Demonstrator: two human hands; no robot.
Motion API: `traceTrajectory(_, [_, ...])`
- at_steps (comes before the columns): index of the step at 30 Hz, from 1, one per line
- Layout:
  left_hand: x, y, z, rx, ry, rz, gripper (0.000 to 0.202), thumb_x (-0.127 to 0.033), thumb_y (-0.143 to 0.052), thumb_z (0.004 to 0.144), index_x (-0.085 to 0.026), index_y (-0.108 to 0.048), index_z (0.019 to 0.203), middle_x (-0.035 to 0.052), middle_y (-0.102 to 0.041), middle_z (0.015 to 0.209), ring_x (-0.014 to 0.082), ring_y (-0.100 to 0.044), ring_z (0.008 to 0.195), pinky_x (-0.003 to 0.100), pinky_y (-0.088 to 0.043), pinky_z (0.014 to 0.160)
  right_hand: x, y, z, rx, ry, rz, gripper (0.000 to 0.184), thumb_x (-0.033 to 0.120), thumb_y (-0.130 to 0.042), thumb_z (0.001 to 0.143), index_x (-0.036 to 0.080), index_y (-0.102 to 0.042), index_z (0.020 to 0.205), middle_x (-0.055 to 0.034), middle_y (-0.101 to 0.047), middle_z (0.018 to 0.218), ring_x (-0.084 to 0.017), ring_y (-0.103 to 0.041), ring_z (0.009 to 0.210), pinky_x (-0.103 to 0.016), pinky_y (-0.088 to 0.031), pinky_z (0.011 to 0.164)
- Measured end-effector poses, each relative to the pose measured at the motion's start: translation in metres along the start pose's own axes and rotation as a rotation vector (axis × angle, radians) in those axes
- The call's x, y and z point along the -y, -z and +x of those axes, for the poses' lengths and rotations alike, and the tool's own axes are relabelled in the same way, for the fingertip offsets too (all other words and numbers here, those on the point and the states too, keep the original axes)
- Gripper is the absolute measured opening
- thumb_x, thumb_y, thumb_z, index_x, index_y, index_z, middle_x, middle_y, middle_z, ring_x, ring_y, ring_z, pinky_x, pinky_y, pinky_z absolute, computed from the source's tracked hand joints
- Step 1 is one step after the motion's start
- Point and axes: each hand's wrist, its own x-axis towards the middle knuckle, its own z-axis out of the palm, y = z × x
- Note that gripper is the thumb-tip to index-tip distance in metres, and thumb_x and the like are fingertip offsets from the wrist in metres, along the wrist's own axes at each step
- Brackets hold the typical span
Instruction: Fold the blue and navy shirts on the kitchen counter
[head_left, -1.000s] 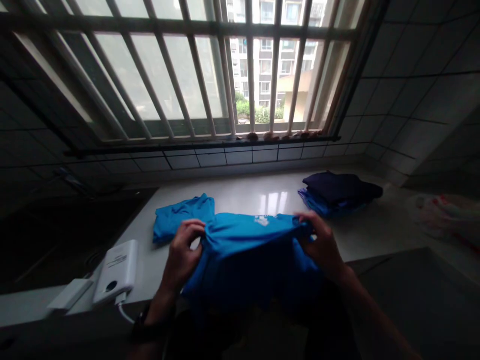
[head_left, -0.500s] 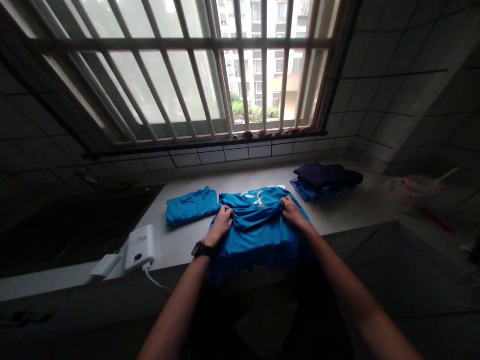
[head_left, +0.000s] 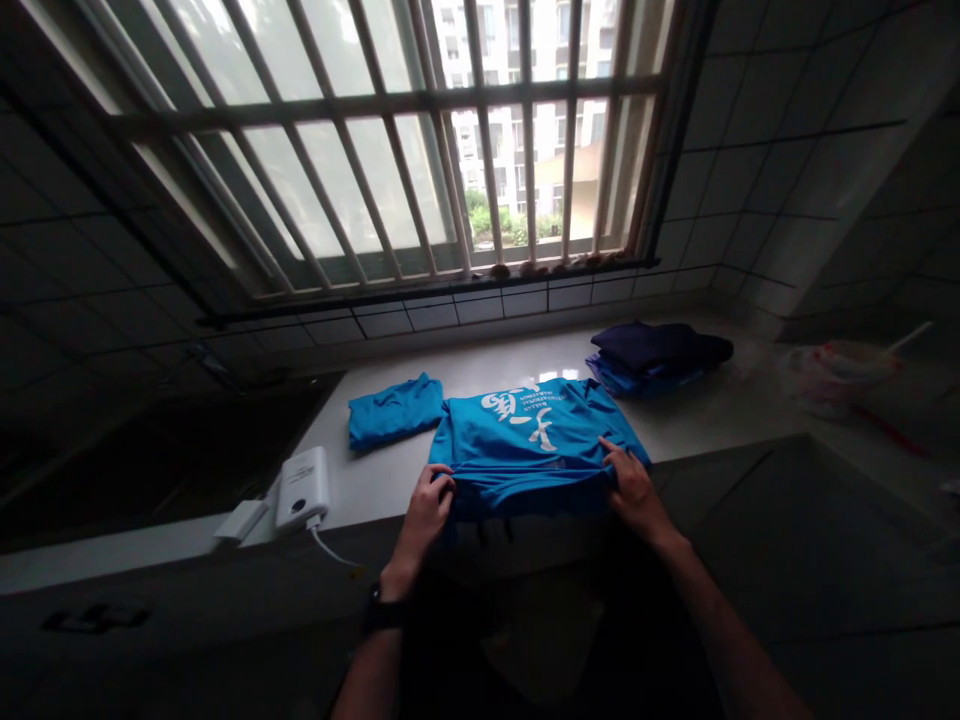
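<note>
A bright blue T-shirt (head_left: 525,440) with white print lies spread on the pale counter (head_left: 375,485), its lower part hanging over the front edge. My left hand (head_left: 427,505) grips the shirt's near left edge, fingers curled around the cloth. My right hand (head_left: 630,485) holds the near right edge, fingers pressed on the fabric. A watch sits on my left wrist.
A folded blue shirt (head_left: 394,410) lies left of the spread one. A stack of folded dark and blue clothes (head_left: 652,355) sits at the back right. A white power bank (head_left: 302,488) with a cable rests near the front left edge. A barred window (head_left: 450,150) stands behind.
Both hands drew back from the shirt's middle to its near edge, and the shirt now lies flatter with its white print showing.
</note>
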Motion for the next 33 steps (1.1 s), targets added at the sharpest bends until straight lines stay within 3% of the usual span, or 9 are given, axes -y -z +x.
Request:
traceTrajectory(4, [-0.003, -0.003, 0.027, 0.018, -0.004, 0.015, 0.019, -0.012, -0.051, 0.079, -0.022, -0.058, 0.064, 0.0081, -0.064, 0.101, 0.022, -0.066, 0.093, 0.038, -0.056, 0.092, -0.004, 0.0, 0.031, 0.066, -0.047, 0.03, 0.04, 0.012, -0.05, 0.077, 0.019, -0.058, 0.116, -0.0139, -0.056, 0.146, -0.029, -0.052, 0.134, -0.05, -0.036, 0.116])
traceTrajectory(8, [-0.017, 0.007, 0.044, 0.017, -0.043, 0.029, 0.017, -0.013, -0.05, 0.08, -0.023, -0.056, 0.068, 0.0064, -0.063, 0.095, 0.0204, -0.065, 0.09, 0.034, -0.054, 0.091, 0.004, 0.023, 0.061, 0.107, -0.089, 0.015, 0.045, 0.01, -0.052, 0.076, 0.016, -0.06, 0.12, -0.0152, -0.063, 0.135, -0.028, -0.06, 0.125, -0.041, -0.045, 0.108])
traceTrajectory(14, [-0.001, 0.019, 0.005, -0.066, 0.022, 0.183, 0.021, -0.008, -0.046, 0.078, -0.024, -0.057, 0.086, 0.0046, -0.067, 0.091, 0.0249, -0.066, 0.093, 0.042, -0.053, 0.093, 0.002, 0.076, 0.02, 0.215, -0.039, 0.092, 0.036, 0.034, -0.064, 0.088, 0.028, -0.064, 0.123, -0.0029, -0.073, 0.107, -0.02, -0.071, 0.081, -0.032, -0.056, 0.077])
traceTrajectory(17, [0.004, 0.017, -0.005, -0.103, 0.079, 0.326, 0.034, -0.001, -0.044, 0.071, -0.023, -0.058, 0.094, 0.0053, -0.069, 0.094, 0.0269, -0.067, 0.096, 0.053, -0.046, 0.105, -0.001, 0.086, 0.011, 0.15, -0.098, 0.073, 0.037, 0.041, -0.059, 0.093, 0.027, -0.064, 0.127, -0.0055, -0.073, 0.106, -0.021, -0.072, 0.083, -0.033, -0.057, 0.077])
traceTrajectory(19, [-0.002, 0.011, 0.001, -0.107, 0.005, 0.344, 0.039, -0.003, -0.044, 0.075, -0.021, -0.061, 0.105, 0.0081, -0.07, 0.103, 0.0271, -0.066, 0.104, 0.051, -0.044, 0.108, 0.005, 0.077, 0.018, 0.089, -0.111, 0.023, 0.038, 0.04, -0.052, 0.097, 0.024, -0.064, 0.13, -0.0104, -0.07, 0.122, -0.024, -0.07, 0.103, -0.036, -0.056, 0.091])
traceTrajectory(22, [-0.014, -0.003, 0.019, 0.007, -0.129, 0.362, 0.04, -0.018, -0.048, 0.089, -0.022, -0.063, 0.126, 0.012, -0.066, 0.132, 0.029, -0.058, 0.126, 0.049, -0.045, 0.11, 0.026, 0.045, 0.03, 0.171, -0.189, -0.157, 0.048, 0.042, -0.049, 0.099, 0.024, -0.056, 0.144, -0.0142, -0.049, 0.153, -0.032, -0.052, 0.136, -0.048, -0.044, 0.11])
traceTrajectory(26, [-0.016, -0.023, 0.023, 0.144, -0.051, 0.54, 0.047, -0.034, -0.05, 0.096, -0.026, -0.058, 0.142, 0.0104, -0.051, 0.154, 0.034, -0.043, 0.144, 0.055, -0.041, 0.113, 0.052, 0.002, 0.031, 0.3, -0.358, -0.431, 0.054, 0.045, -0.045, 0.102, 0.027, -0.045, 0.153, -0.0149, -0.029, 0.165, -0.043, -0.029, 0.15, -0.063, -0.03, 0.115])
traceTrajectory(29, [-0.013, -0.031, 0.004, 0.115, -0.015, 0.633, 0.048, -0.034, -0.047, 0.099, -0.027, -0.054, 0.146, 0.0091, -0.046, 0.158, 0.0318, -0.041, 0.146, 0.051, -0.043, 0.113, 0.052, -0.007, 0.032, 0.311, -0.335, -0.495, 0.053, 0.04, -0.041, 0.104, 0.029, -0.042, 0.155, -0.0127, -0.024, 0.167, -0.043, -0.025, 0.151, -0.065, -0.027, 0.116])
traceTrajectory(33, [-0.023, -0.039, -0.022, 0.04, 0.043, 0.701, 0.049, -0.037, -0.045, 0.101, -0.026, -0.052, 0.148, 0.0108, -0.046, 0.157, 0.0331, -0.044, 0.144, 0.051, -0.046, 0.108, 0.031, -0.001, 0.053, 0.401, -0.279, -0.46, 0.052, 0.035, -0.038, 0.104, 0.034, -0.04, 0.156, -0.0076, -0.023, 0.168, -0.041, -0.025, 0.151, -0.067, -0.028, 0.115])
